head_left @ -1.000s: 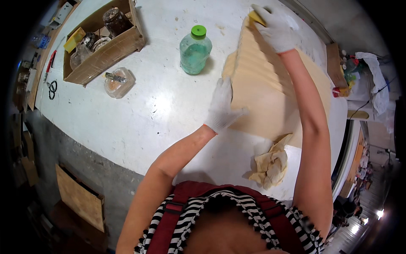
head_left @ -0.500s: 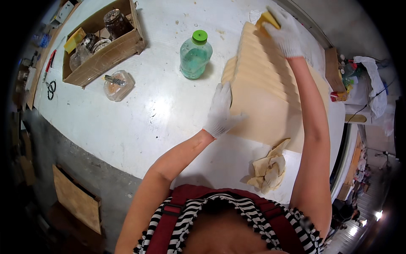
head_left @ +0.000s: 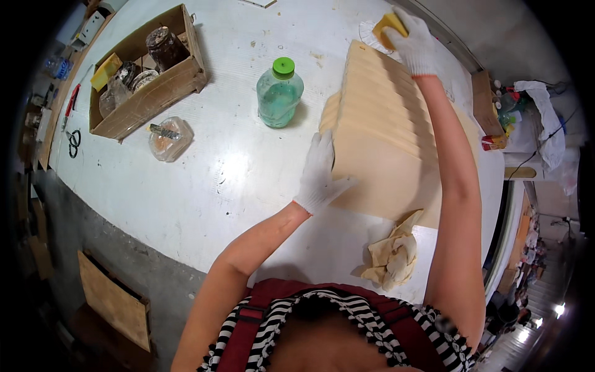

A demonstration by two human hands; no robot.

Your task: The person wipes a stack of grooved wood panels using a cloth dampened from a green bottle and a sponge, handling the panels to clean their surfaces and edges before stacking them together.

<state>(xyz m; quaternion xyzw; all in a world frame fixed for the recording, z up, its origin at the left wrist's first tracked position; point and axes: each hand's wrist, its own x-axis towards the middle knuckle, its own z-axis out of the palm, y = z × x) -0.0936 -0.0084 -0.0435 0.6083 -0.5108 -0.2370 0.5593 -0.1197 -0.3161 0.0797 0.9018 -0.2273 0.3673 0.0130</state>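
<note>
A beige panel [head_left: 384,167] with a wavy ribbed far part lies on the white table in front of me. My left hand [head_left: 320,177], in a white knit glove, rests at the panel's left edge with its fingers stretched and thumb apart. Beyond the far edge, my gloved right hand [head_left: 414,46] grips a yellow sponge [head_left: 392,29] over a round white dish [head_left: 369,32], which the sponge partly covers. Whether the sponge touches the dish I cannot tell. A crumpled cream cloth [head_left: 393,254] lies by the panel's near edge.
Left of the panel stands a clear bottle [head_left: 281,96] with green liquid and a green cap. Farther left are a small plastic tub [head_left: 171,141] with a brush and a cardboard box [head_left: 145,102] of jars. Scissors [head_left: 74,144] and a red-handled knife [head_left: 72,102] lie near the table's left edge.
My right hand has carried the sponge from the panel's far end to over the white dish. My left hand keeps its place at the panel's edge. The view has shifted slightly.
</note>
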